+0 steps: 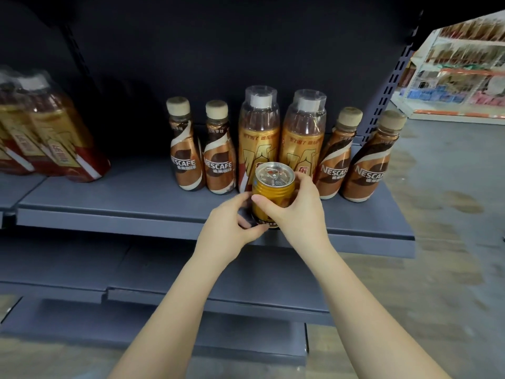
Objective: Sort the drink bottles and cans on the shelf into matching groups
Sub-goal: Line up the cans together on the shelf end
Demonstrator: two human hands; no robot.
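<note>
- Both hands are wrapped around the gold can [273,195]: left hand [232,222] cups its lower side, right hand [296,206] curls fingers round the ribbed upper body.
- Can stands upright at the front edge of the grey metal shelf [123,198], shiny pull-tab lid up.
- Just behind the can: two tall gold plastic bottles [258,138], with curvy brown Nescafe bottles [187,157] either side.

Both forearms are bare to the frame's near edge, no sleeves showing. The left hand [232,222] and right hand [296,212] wear no gloves, rings or watch.
</note>
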